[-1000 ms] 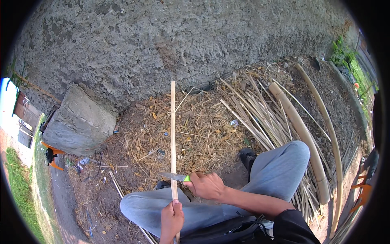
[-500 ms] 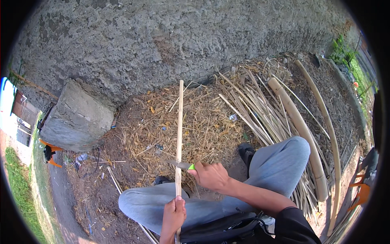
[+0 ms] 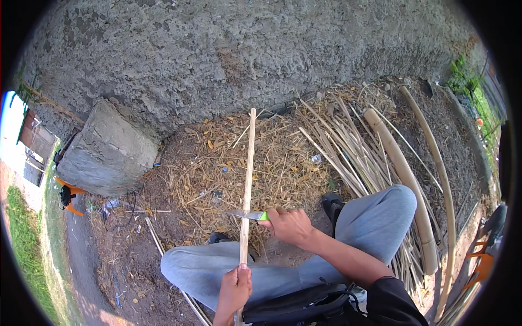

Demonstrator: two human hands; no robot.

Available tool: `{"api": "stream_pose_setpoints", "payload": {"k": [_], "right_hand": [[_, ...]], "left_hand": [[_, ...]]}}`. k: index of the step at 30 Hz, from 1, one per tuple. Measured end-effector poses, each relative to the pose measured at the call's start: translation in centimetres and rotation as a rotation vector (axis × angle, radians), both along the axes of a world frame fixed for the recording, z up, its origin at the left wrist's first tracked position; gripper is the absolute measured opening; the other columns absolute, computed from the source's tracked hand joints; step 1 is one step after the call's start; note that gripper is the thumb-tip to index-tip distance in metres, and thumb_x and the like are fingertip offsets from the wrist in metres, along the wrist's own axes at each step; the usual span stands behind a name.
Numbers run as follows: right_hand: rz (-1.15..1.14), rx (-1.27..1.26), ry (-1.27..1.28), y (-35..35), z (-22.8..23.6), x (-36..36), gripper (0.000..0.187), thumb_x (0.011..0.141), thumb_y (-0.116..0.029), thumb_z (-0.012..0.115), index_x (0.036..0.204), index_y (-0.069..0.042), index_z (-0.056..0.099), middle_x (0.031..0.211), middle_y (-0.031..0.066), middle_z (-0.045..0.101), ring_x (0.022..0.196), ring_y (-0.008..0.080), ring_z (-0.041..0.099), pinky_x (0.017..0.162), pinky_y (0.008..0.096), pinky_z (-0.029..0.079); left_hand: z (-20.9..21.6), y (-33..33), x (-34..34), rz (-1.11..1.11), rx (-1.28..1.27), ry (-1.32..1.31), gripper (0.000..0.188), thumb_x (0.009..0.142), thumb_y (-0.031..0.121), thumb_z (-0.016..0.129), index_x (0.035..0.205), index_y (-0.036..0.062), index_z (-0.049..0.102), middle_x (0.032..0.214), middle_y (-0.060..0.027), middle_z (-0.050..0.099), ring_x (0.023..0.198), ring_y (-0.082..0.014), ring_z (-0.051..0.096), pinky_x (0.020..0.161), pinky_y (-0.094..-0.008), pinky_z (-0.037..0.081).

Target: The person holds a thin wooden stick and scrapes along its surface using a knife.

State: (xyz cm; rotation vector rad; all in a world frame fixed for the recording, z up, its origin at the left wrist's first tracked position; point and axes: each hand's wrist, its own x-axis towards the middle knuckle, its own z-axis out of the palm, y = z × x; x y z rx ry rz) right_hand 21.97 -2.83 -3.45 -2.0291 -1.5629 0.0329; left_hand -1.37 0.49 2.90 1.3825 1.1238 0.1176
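My left hand (image 3: 236, 288) is closed round the lower part of a long, pale bamboo strip (image 3: 249, 174), which points away from me toward the wall. In my right hand (image 3: 289, 225) is a knife (image 3: 251, 215) with a bright green handle, the fingers wrapped round it. The blade lies across the strip, touching it a little above my knee, its tip sticking out to the left. The strip's near end runs down past my left hand to the lower edge.
A heap of split bamboo strips (image 3: 348, 146) lies to the right, beside a thick bamboo piece (image 3: 403, 174) and a longer curved one (image 3: 438, 163). A concrete block (image 3: 111, 149) stands at the left by the rough wall (image 3: 261, 54). Shavings and dry leaves (image 3: 272, 157) cover the ground.
The strip's far end has swung slightly to the right. My right hand and the knife have shifted a little right and up, with the blade still across the strip.
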Motion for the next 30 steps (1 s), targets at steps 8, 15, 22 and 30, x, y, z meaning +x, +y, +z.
{"api": "stream_pose_setpoints", "payload": {"k": [8, 15, 22, 30], "right_hand": [[-0.156, -0.070, 0.126, 0.3, 0.5, 1.0, 0.039, 0.102, -0.038, 0.047, 0.087, -0.003, 0.055, 0.059, 0.0170, 0.063, 0.050, 0.0367, 0.063, 0.043, 0.0481, 0.049], [-0.054, 0.000, 0.095, -0.9, 1.1, -0.4, 0.040, 0.102, -0.040, 0.048, 0.088, -0.003, 0.054, 0.067, 0.0156, 0.065, 0.050, 0.0359, 0.063, 0.042, 0.0483, 0.049], [0.018, 0.052, 0.072, -1.7, 0.8, -1.5, 0.038, 0.101, -0.040, 0.050, 0.087, -0.005, 0.054, 0.065, 0.0147, 0.064, 0.047, 0.0343, 0.062, 0.040, 0.0466, 0.048], [0.010, 0.094, 0.053, -0.8, 1.3, -1.3, 0.041, 0.101, -0.042, 0.049, 0.083, -0.005, 0.053, 0.061, 0.0139, 0.061, 0.045, 0.0335, 0.061, 0.039, 0.0454, 0.048]], "left_hand": [[-0.7, -0.3, -2.0, -0.002, -0.059, -0.038, 0.042, 0.108, 0.030, 0.041, 0.079, 0.0022, 0.050, 0.055, 0.0011, 0.044, 0.043, -0.0072, 0.044, 0.041, -0.0255, 0.035], [-1.5, -0.4, -2.3, 0.007, -0.218, -0.074, 0.040, 0.109, 0.032, 0.039, 0.083, 0.0022, 0.048, 0.058, 0.0018, 0.039, 0.043, -0.0063, 0.036, 0.040, -0.0251, 0.031], [-2.7, -1.3, -2.6, -0.015, -0.211, -0.139, 0.040, 0.109, 0.032, 0.036, 0.083, 0.0035, 0.046, 0.058, 0.0025, 0.037, 0.046, -0.0063, 0.035, 0.042, -0.0244, 0.032], [-3.3, -1.9, -4.4, 0.025, -0.062, -0.081, 0.035, 0.105, 0.034, 0.048, 0.084, 0.0068, 0.058, 0.062, 0.0027, 0.049, 0.053, -0.0073, 0.048, 0.046, -0.0243, 0.035]]}}
